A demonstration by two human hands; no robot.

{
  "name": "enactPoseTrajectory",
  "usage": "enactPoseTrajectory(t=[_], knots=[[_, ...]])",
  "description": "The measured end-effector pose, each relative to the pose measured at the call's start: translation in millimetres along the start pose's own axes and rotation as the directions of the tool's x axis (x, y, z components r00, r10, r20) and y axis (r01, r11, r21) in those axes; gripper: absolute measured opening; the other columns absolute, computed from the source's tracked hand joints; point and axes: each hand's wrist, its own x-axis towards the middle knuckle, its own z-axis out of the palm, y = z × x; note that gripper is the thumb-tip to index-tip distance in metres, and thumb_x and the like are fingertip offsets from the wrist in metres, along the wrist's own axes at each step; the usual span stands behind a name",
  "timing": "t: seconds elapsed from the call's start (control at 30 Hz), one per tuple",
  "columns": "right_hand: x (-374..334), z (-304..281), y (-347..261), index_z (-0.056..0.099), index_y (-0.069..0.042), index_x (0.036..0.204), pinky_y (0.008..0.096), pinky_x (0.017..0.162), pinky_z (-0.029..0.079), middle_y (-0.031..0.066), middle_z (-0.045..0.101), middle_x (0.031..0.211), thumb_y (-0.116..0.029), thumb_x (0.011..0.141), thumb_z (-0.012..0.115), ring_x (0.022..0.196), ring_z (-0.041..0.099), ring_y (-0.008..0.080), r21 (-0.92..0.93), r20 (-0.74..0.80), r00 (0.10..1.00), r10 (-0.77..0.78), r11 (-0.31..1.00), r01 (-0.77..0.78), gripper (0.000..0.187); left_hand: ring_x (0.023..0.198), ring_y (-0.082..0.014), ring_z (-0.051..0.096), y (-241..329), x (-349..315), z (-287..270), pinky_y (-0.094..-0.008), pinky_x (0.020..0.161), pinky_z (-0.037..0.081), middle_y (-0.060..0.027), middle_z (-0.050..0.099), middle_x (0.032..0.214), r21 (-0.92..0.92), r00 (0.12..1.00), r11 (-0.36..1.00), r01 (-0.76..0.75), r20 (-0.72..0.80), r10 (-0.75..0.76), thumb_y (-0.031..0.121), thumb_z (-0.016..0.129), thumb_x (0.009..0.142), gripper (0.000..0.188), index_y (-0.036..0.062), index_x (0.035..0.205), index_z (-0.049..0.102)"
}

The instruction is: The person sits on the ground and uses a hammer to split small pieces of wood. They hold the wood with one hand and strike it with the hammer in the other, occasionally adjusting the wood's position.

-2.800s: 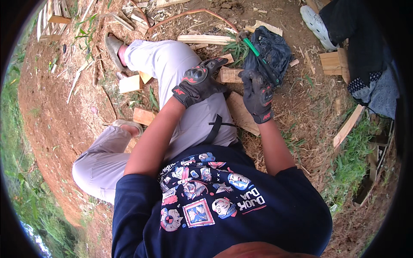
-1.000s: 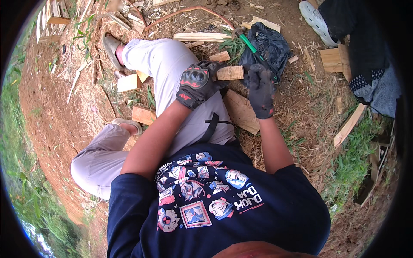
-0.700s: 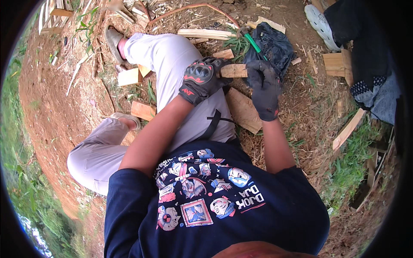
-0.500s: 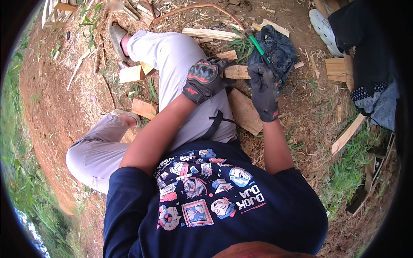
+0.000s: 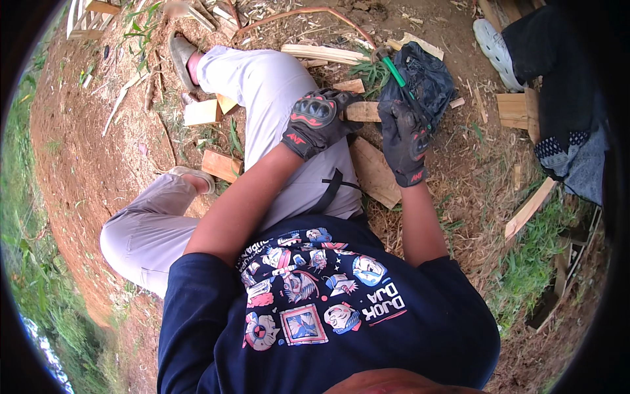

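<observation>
A: How's the light?
B: Bright, soft daylight; I can't tell its direction. The crumpled black plastic bag (image 5: 432,75) shows a dull sheen, and to its left, the left hand (image 5: 323,121) catches small highlights on its glossy black knuckle guard (image 5: 314,109).
A: Glare or shadow?
B: Shadows are faint. Far to the bag's lower left, a whitish patch (image 5: 47,351) beside green leafy bushes (image 5: 75,338) washes out; to its right, a person's black trousers (image 5: 551,49) go nearly featureless.
A: Sharpness?
B: Crisp beside the bag; the bushes look smeared. Well to its upper left, a pale round smudge (image 5: 176,8) is blurred. Shapes curve toward the black circular border (image 5: 10,39).
</observation>
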Motion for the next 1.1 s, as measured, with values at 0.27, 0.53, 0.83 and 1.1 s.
enactPoseTrajectory(t=[0.27,0.53,0.83,1.1], knots=[[0,0,2,0.072,-0.005,0.112,0.0496,0.083,0.058,0.0179,0.076,0.105,-0.015,0.104,0.072,0.094,0.073,0.0406,-0.01,0.031,0.999,0.005,1.0,-0.005,0.013,0.106,-0.0342,0.075,4,0,-4,-0.0468,0.091,0.062,-0.0113,0.077,0.12,0.033,0.999,0.999,0.039,0.028,-0.04,0.045,0.083,0.085,0.057,0.024,0.137,0.073],[-3,5,1,0.075,-0.007,0.106,0.0507,0.085,0.057,0.0161,0.077,0.102,-0.019,0.105,0.069,0.094,0.073,0.0401,0.018,-0.017,1.0,0.012,1.0,-0.012,0.013,0.101,-0.0341,0.075,7,1,-5,-0.0481,0.089,0.061,-0.0123,0.075,0.113,0.043,0.996,0.996,0.075,0.052,-0.077,0.046,0.083,0.085,0.056,0.0243,0.136,0.072],[-7,6,2,0.074,-0.007,0.111,0.0494,0.083,0.059,0.0165,0.077,0.103,-0.015,0.103,0.073,0.095,0.074,0.0392,-0.064,0.001,0.999,-0.047,0.997,0.047,0.011,0.121,-0.0381,0.07,17,7,-8,-0.0485,0.104,0.057,-0.0177,0.071,0.131,0.016,0.986,0.995,0.095,0.134,-0.096,0.042,0.087,0.083,0.068,0.0133,0.141,0.066],[-7,8,-1,0.077,-0.008,0.112,0.0503,0.086,0.059,0.0162,0.078,0.106,-0.019,0.106,0.067,0.097,0.075,0.0405,-0.01,0.035,0.999,0.029,1.0,-0.029,0.015,0.125,-0.0378,0.069,14,16,11,-0.0464,0.109,0.054,-0.0182,0.071,0.133,-0.173,0.983,0.972,-0.158,-0.121,0.139,0.035,0.088,0.082,0.066,0.012,0.14,0.066]])
